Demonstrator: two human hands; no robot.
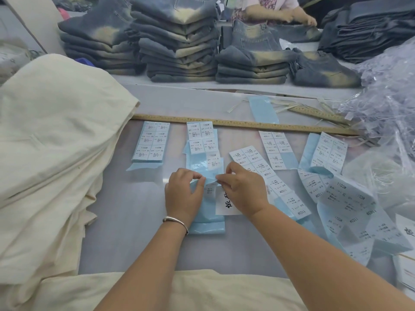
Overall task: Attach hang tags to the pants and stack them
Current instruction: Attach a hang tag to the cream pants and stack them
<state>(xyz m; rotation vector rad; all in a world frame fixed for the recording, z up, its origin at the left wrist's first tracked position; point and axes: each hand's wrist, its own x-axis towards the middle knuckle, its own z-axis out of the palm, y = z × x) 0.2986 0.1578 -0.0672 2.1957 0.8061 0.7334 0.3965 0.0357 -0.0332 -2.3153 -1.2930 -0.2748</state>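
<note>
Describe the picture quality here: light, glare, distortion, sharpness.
Head view: soft, even light with faint shadows; wide-angle bending curves the wooden ruler; mild sheen on the table; label sheets readable in the centre, smeared toward the right edge; denim stacks behind look soft.

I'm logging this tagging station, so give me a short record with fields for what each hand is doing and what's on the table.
left hand: pinches blue backing strip
right hand: pinches the same strip's curled edge
under hands: white hang tag
sticker sheets: laid below wooden ruler
cream pants: stacked at left
far side: denim stacks
</note>
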